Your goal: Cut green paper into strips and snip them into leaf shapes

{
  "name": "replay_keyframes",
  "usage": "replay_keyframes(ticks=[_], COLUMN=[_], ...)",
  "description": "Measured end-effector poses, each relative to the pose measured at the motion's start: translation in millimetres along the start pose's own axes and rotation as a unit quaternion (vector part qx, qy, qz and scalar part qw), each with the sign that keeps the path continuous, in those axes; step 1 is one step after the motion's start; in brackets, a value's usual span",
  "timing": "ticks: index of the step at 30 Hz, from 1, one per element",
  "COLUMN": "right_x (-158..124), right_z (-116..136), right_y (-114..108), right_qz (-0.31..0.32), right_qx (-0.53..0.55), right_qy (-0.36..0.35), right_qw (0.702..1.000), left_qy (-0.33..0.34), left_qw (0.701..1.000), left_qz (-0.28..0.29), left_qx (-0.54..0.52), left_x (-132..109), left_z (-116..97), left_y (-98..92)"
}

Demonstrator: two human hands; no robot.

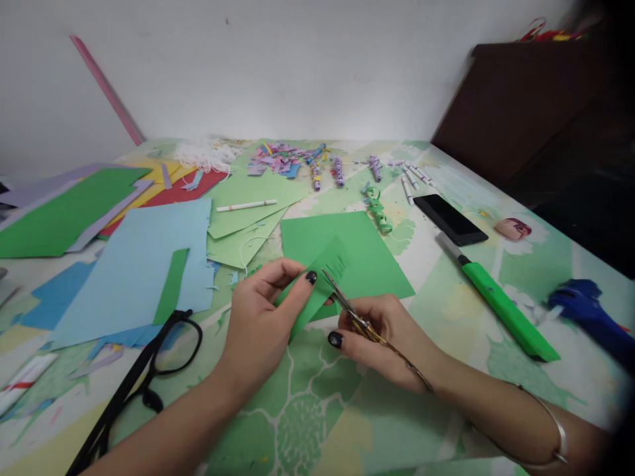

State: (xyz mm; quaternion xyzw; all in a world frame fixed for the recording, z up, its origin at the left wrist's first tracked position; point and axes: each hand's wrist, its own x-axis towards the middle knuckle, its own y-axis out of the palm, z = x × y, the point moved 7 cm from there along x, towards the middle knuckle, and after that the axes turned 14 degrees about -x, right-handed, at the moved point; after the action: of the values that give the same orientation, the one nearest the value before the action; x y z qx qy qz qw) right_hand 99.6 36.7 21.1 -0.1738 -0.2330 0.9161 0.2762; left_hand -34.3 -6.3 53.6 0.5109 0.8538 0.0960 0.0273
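Observation:
My left hand [268, 314] pinches a strip of green paper [317, 281] between thumb and fingers, tilted above the table. Several short slits run along the strip's right edge. A pair of small scissors [347, 307] is in my right hand [391, 337], its blades at the slit edge of the strip. Whether the blades are parted is hard to make out. Beneath the strip lies a larger sheet of green paper [377, 258] on the patterned tablecloth. Part of my right fingers is hidden behind the scissors and the paper.
Left are light blue paper [133, 258], a narrow green strip [171, 284] and black glasses [173, 350]. Behind lie paper scraps [278, 158], white string [208, 155] and a green paper curl [380, 211]. On the right are a phone [451, 218], a green-handled knife [506, 307] and a blue glue gun [590, 311].

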Motion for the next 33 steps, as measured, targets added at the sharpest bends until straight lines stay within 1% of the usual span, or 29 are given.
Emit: replay_keyframes(ticks=[3, 9, 14, 18, 33], right_x=[-0.3, 0.4, 1.3, 2.3, 5.3], right_z=[0.0, 1.7, 2.6, 2.6, 3.2], right_y=[0.4, -1.8, -2.8, -2.2, -5.8], right_qz=[-0.001, -0.024, -0.033, -0.033, -0.071], right_qx=[0.0, -0.03, -0.037, -0.035, -0.096], right_qy=[0.003, 0.005, 0.006, 0.002, 0.001], right_qw=[1.0, 0.999, 0.999, 0.999, 0.993], left_qy=[-0.009, 0.022, 0.016, 0.014, -0.007], left_qw=[1.0, 0.999, 0.999, 0.999, 0.999], left_qz=[0.003, -0.003, -0.008, -0.001, -0.001], left_qx=[-0.007, 0.028, 0.037, 0.04, 0.035], left_x=[0.3, 0.8, 0.5, 0.1, -0.8], left_z=[1.8, -2.1, -2.9, -3.6, 2.0], left_y=[-0.2, -0.2, 0.8, 2.0, 0.8])
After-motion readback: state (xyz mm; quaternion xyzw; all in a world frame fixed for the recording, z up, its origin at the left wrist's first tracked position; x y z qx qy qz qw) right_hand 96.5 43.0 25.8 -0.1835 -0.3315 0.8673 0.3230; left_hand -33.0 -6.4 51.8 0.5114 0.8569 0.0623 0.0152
